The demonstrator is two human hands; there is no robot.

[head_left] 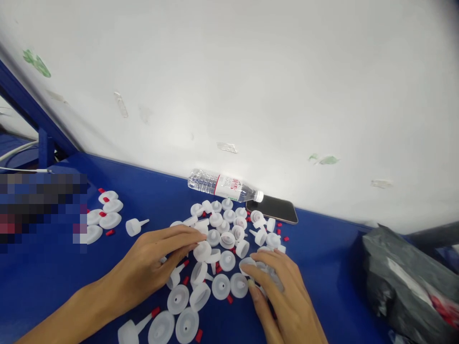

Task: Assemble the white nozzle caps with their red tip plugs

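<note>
White plastic nozzle caps (221, 286), round with thin spouts, lie in a loose heap on the blue table. My left hand (161, 255) reaches in from the left, thumb and fingertips brought together at a white nozzle cap (202, 251) on the heap's left side. On the right, my right hand (283, 291) curls over several caps; its thumb and index finger are at the edge of another nozzle cap (246, 265). The palm hides part of what lies beneath. Small red tips (199, 336) are scattered among the caps, and one sits on a spout (145, 322) at the front.
Behind the heap lie a clear water bottle (229, 187) on its side and a dark phone (276, 209). More caps (110, 220) rest at the left, beside a pixelated area. A grey plastic bag (405, 282) stands at the right. A white wall (268, 86) rises behind the table (322, 248).
</note>
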